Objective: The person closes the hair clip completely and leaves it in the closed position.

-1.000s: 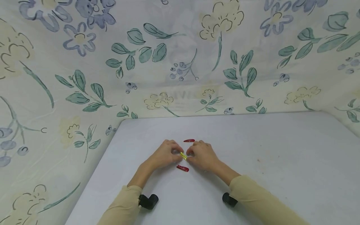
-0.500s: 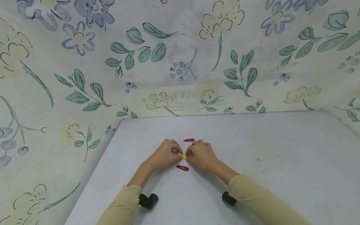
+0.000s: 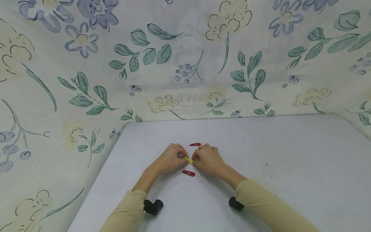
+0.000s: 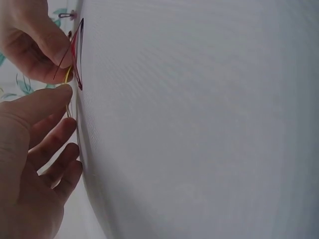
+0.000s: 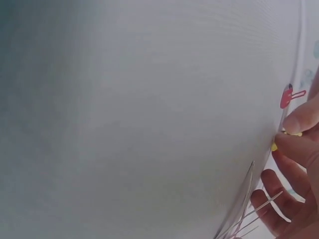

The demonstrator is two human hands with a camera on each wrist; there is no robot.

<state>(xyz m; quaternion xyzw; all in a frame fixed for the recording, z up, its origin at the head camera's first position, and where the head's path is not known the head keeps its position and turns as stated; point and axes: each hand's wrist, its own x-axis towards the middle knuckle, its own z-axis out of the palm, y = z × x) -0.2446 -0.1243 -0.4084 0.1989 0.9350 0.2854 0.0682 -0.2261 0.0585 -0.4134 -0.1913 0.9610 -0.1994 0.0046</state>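
Observation:
A small yellow snap hair clip point(image 3: 189, 160) spans the gap between the two hands over the white table. My left hand point(image 3: 171, 158) pinches its left end between thumb and fingertips; in the left wrist view the yellow clip point(image 4: 68, 74) shows as a thin strip between both hands' fingertips. The right end is pinched by my right hand point(image 3: 209, 160), whose fingers cover part of it. One red hair clip point(image 3: 188, 173) lies just nearer to me than the hands. Another red hair clip point(image 3: 195, 144) lies beyond them, close to the right hand's fingers.
The white table point(image 3: 278, 154) runs back to a floral-patterned cloth point(image 3: 185, 58). Black wrist devices stick out at the left sleeve point(image 3: 153, 207) and the right sleeve point(image 3: 236, 205). In the right wrist view a red clip point(image 5: 286, 97) stands with its prong apart from its body.
The yellow clip has turned slightly between the fingertips, from a steep slant to a flatter one. Both hands have stayed nearly in place, and the red clips have not moved.

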